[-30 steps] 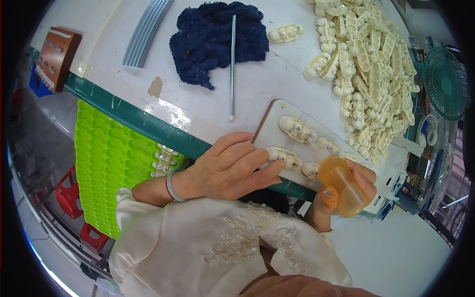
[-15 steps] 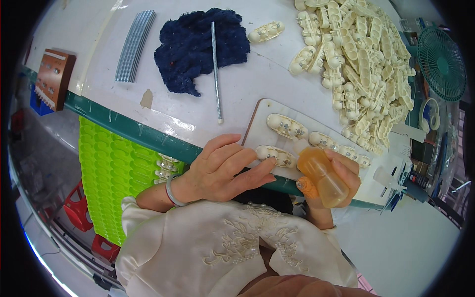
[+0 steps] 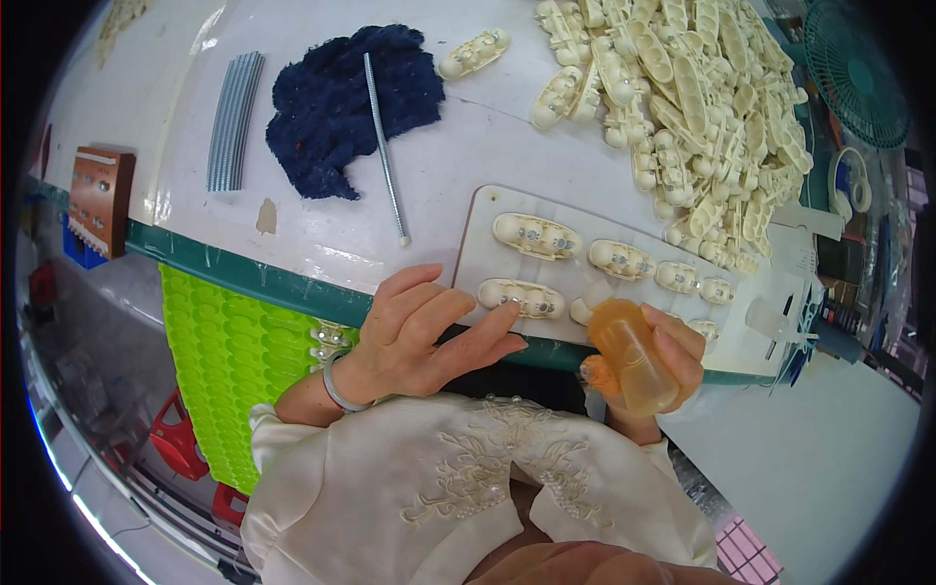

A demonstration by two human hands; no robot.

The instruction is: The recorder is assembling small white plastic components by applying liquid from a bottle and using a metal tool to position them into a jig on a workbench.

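Observation:
My right hand [image 3: 682, 349] grips a translucent amber squeeze bottle [image 3: 634, 356], its pale nozzle tilted toward the board. Orange wrapping covers one fingertip of that hand. The nozzle hangs over a small cream plastic part, mostly hidden behind the bottle. My left hand [image 3: 419, 331], a bangle on its wrist, has its fingers apart; the index fingertip is at a cream oval part [image 3: 539, 300] with small metal pieces in it. I cannot tell if it touches. Behind stand a long oval part [image 3: 536, 236], another oval part [image 3: 622, 260] and smaller ones on the white board [image 3: 475, 234].
A large heap of cream parts [image 3: 682, 107] fills the back right. A dark blue cloth [image 3: 322, 117] bears a thin metal rod [image 3: 382, 146], near a bundle of rods [image 3: 234, 122]. Green trays [image 3: 229, 341] lie left, below the table edge. A green fan [image 3: 848, 78] stands far right.
The whole view has shifted, so the table things sit further left. The bottle has moved rightward along the board, away from the part by my left index finger. My left hand keeps its pose.

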